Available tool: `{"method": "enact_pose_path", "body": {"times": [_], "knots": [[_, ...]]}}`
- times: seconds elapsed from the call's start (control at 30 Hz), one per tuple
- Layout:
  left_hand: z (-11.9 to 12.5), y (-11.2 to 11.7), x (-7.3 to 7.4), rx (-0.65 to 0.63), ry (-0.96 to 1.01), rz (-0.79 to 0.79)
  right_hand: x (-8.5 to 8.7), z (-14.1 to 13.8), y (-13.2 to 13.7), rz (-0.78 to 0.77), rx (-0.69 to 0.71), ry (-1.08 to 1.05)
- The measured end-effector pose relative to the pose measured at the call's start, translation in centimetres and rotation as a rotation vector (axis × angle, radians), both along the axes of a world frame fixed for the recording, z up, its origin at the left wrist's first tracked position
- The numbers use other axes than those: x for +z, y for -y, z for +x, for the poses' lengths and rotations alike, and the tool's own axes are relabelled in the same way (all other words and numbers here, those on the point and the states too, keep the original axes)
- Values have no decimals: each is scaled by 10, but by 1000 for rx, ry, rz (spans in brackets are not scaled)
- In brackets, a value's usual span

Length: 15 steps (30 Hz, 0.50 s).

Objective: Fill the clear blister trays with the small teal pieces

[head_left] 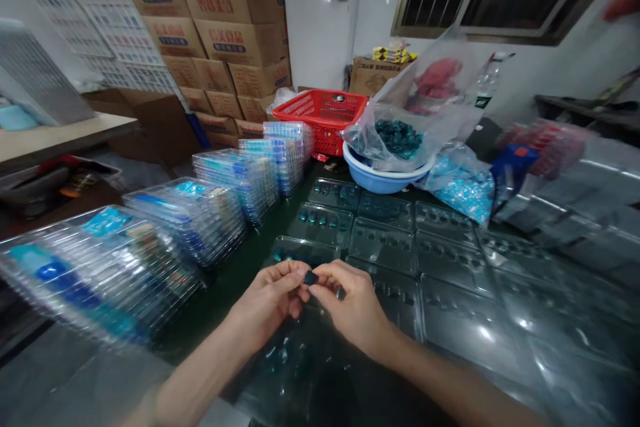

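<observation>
My left hand (273,297) and my right hand (350,303) meet low in the middle of the head view, fingertips pinched together on a small dark teal piece (311,277). A second small dark piece (341,293) shows in my right hand's fingers. Both hands hover just above clear plastic blister trays (385,243) laid flat on the dark table. Some tray pockets nearest my hands hold teal pieces (320,219); others look bare.
Stacks of filled clear packs (200,213) run along the left. A blue basin (383,177) holds a plastic bag of teal pieces (400,137). Behind stand a red basket (327,113) and cardboard boxes (220,20). More bags (463,183) lie at the right.
</observation>
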<state>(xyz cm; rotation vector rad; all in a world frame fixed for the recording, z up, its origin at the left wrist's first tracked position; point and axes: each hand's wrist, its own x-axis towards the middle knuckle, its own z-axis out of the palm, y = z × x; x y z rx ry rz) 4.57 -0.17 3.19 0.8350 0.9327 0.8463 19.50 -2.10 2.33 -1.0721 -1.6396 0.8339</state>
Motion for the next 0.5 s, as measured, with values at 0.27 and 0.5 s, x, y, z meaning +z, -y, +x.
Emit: {"method": "enact_pose_path", "body": {"times": [0.27, 0.5], "knots": [[29, -6, 4, -6, 51, -103, -2, 24, -3, -113, -137, -88], [57, -19, 8, -100, 174, -266, -3, 52, -16, -231, -156, -203]]}}
